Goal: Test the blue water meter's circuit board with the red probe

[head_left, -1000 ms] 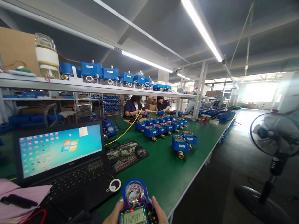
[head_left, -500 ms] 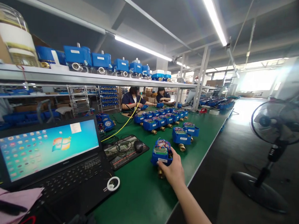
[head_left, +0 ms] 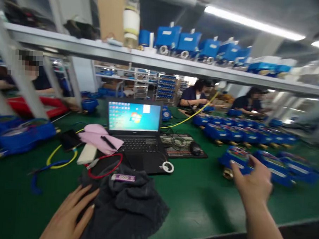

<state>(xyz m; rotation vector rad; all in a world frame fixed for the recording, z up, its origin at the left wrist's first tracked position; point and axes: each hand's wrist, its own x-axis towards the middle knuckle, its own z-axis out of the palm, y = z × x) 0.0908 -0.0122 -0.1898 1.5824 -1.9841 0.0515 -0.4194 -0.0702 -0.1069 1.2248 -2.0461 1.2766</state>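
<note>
Toward the right of the bench my right hand grips a blue water meter with an open top and a brass fitting. The thumb presses its front and the fingers lie along its right side. The meter stands on the green bench top. Two more open blue meters are just beyond that hand. My left hand lies at the lower left, fingers stretched out, touching the edge of a dark grey cloth. A small purple-and-white labelled item rests on the cloth.
A laptop sits mid-bench, with a mouse on a mat to its right. Blue pliers, a phone and pink paper lie left. A shelf crosses above. Co-workers sit behind rows of meters.
The view has swung left, bringing my left hand, the cloth and the bench's left side into sight. My right hand stays on the blue water meter, which now stands closer to the other meters.
</note>
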